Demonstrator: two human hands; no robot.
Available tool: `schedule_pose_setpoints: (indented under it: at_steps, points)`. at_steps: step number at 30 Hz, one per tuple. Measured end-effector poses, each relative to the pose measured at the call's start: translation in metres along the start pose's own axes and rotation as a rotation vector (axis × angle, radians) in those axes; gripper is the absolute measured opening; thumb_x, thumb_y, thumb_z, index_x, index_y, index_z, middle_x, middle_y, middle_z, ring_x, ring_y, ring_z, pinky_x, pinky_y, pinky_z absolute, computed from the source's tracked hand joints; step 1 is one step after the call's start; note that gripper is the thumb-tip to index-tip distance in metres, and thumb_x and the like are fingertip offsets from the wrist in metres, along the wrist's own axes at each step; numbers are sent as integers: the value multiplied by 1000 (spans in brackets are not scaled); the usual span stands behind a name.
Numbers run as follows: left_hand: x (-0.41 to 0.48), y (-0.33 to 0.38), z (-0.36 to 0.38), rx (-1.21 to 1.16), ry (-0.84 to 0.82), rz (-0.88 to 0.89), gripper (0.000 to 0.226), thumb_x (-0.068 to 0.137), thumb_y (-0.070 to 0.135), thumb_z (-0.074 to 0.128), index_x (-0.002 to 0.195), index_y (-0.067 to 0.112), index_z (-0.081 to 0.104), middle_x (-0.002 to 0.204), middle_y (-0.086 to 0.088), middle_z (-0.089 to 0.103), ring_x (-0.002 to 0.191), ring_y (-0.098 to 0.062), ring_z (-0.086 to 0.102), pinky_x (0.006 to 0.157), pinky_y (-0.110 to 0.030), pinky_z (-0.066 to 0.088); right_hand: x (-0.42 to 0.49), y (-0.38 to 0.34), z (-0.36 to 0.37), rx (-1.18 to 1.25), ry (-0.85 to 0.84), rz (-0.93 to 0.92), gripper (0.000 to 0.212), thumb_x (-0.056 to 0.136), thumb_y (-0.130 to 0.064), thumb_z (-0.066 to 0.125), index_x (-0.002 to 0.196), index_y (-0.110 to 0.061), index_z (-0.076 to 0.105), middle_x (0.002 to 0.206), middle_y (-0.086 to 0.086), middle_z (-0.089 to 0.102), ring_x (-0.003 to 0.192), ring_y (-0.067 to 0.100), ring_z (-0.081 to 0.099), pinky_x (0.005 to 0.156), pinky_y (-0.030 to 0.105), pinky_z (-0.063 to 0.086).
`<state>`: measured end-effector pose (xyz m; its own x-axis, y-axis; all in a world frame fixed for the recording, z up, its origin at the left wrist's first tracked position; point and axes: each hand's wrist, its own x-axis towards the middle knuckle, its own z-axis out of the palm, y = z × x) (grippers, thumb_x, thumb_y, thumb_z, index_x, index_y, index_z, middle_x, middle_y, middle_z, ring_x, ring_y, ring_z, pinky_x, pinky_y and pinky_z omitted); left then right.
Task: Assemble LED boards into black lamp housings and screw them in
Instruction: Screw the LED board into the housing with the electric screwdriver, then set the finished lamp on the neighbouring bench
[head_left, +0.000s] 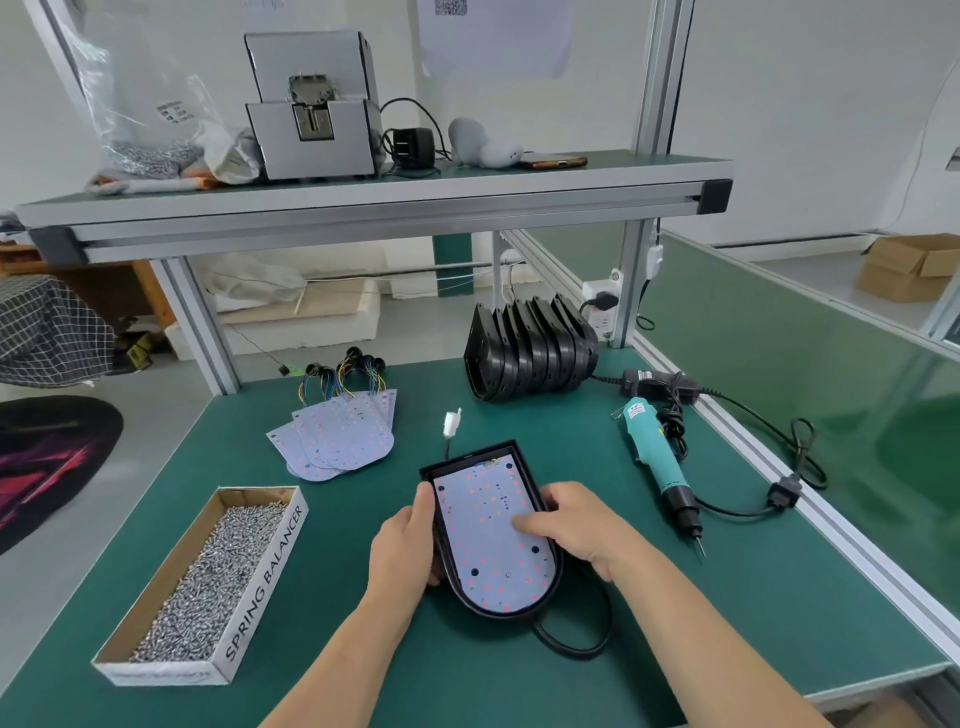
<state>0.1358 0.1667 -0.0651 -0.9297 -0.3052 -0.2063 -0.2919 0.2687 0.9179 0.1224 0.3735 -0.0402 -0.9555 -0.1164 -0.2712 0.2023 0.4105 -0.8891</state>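
Note:
A black lamp housing (551, 597) lies on the green table in front of me with a white LED board (480, 535) seated inside it. My left hand (408, 540) grips the housing's left rim, thumb along the edge. My right hand (574, 525) rests on the right side, fingers flat on the board and pressing it down. A black cable (576, 642) loops out from under the housing, and a white connector (452, 423) sticks out beyond its far end.
A cardboard box of screws (208, 582) stands at the left. Spare LED boards (337, 434) with wires lie behind it. A stack of black housings (530, 353) stands at the back. A teal electric screwdriver (660, 462) and its cord lie at the right.

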Motion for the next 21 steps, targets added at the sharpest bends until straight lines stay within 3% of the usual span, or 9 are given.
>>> schedule_pose_setpoints:
  at_steps: [4, 9, 14, 18, 21]
  points:
    - [-1, -3, 1, -23, -33, 31, 56, 104, 50, 31, 90, 9, 68, 58, -11, 69, 41, -19, 56, 54, -29, 45, -11, -3, -22, 168, 85, -71, 13, 88, -9, 72, 101, -9, 72, 100, 4, 77, 91, 18, 74, 85, 33, 59]
    - [-1, -7, 2, -25, -28, 46, 48, 103, 45, 33, 94, 13, 68, 61, -10, 70, 40, -16, 52, 56, -30, 45, -30, -8, -72, 333, 265, -189, 12, 90, -3, 70, 96, -13, 73, 94, 0, 79, 85, 12, 75, 68, 19, 56]
    - [2, -13, 1, -5, -24, 88, 43, 103, 43, 36, 94, 16, 68, 63, -9, 71, 43, -18, 54, 59, -33, 47, -52, 2, -140, 375, 543, -231, 9, 90, -3, 71, 89, -12, 73, 88, 0, 77, 77, 13, 71, 69, 24, 57]
    - [3, -14, 1, -2, -25, 107, 42, 103, 41, 37, 93, 14, 68, 62, -10, 70, 44, -21, 53, 59, -35, 47, -77, 25, -198, 415, 730, -201, 7, 89, 0, 70, 92, -6, 71, 100, 17, 73, 87, 25, 67, 84, 41, 55]
    - [6, -11, 1, 25, -24, 102, 42, 104, 38, 37, 91, 11, 68, 60, -13, 70, 46, -26, 54, 60, -36, 48, -101, 49, -240, 399, 873, -149, 11, 90, 0, 69, 90, -11, 70, 100, 13, 72, 85, 25, 66, 76, 34, 54]
